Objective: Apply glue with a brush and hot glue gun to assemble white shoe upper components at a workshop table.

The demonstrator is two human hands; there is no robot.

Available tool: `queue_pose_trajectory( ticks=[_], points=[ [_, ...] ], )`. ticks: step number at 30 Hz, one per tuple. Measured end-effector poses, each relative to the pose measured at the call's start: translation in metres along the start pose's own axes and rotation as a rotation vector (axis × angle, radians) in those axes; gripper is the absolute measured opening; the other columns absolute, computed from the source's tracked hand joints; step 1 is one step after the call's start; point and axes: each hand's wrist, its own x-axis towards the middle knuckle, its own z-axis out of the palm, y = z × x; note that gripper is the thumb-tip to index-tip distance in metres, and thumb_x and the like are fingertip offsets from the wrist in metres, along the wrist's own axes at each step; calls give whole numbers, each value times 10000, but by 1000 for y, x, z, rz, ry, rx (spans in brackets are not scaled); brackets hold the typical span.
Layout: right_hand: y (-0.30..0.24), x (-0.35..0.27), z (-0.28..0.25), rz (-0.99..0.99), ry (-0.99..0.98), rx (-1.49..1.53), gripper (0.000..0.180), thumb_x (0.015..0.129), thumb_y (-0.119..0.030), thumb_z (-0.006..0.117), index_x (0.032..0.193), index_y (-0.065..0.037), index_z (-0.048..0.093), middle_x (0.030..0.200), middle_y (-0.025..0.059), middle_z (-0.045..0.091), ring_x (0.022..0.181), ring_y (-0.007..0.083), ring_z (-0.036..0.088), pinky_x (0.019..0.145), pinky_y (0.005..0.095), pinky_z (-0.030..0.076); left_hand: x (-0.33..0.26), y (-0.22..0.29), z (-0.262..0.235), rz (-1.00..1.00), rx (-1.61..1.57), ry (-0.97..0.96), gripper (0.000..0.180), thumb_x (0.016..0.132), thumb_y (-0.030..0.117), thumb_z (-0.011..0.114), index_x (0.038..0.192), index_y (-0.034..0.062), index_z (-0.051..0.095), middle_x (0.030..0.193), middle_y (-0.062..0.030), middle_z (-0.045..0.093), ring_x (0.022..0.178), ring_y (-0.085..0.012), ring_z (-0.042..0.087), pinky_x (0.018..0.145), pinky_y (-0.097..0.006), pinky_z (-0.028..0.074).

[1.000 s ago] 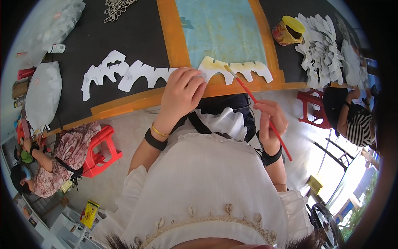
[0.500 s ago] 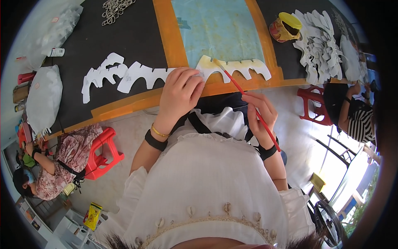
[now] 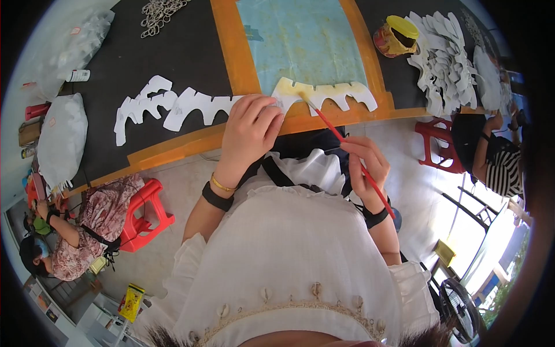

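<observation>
My right hand holds a thin red-handled paintbrush, its fingers pinched round the handle. The brush's pale bristles touch a white cut sheet piece with a scalloped edge and notches, lying at the table's near edge. Yellowish wet-looking coating covers much of its upper side. My left hand is closed with bent fingers over the left end of this piece, pressing it down; the fingertips are partly hidden. Left of that hand lie more white pieces of the same kind, partly overlapping.
A blue sheet bordered by orange tape covers the middle of the dark table. An open yellow-rimmed tin stands beside a heap of white pieces. Metal rings and plastic bags lie leftward. Co-workers sit both sides.
My right hand has shifted slightly right and down, drawing the brush tip a short way toward me across the white piece. My left hand stays in place.
</observation>
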Motion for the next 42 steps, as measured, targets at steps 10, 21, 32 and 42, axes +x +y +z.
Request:
queue_pose_trajectory(
  ticks=[10,21,32,42],
  points=[
    [2,-4,-4,12,-8,-31,199,783,113,539,922,25,651,952,179,663,774,275,646,679,308,513,0,0,0,-5,3,3,128,772,69,706,865,65,618,1003,-61,620,953,-274,591,860,-406,477],
    [6,-11,-14,-32,13,-134,250,752,133,569,954,12,652,974,163,645,771,285,630,663,325,512,1,8,3,98,28,49,192,751,61,730,921,60,641,1033,-58,625,979,-267,592,848,-392,485],
    [1,-9,-28,24,-74,-83,268,746,119,569,961,5,680,1011,162,630,835,298,626,712,342,510,9,30,27,96,-105,-102,315,779,64,716,1084,23,653,1105,-65,632,1019,-254,589,873,-353,497],
    [1,-6,-30,72,-79,-57,223,784,108,555,944,16,680,1010,159,633,828,279,631,696,323,510,9,32,27,76,-112,-82,261,772,43,713,1022,30,640,1078,-58,630,1003,-259,591,854,-355,509]
  ],
)
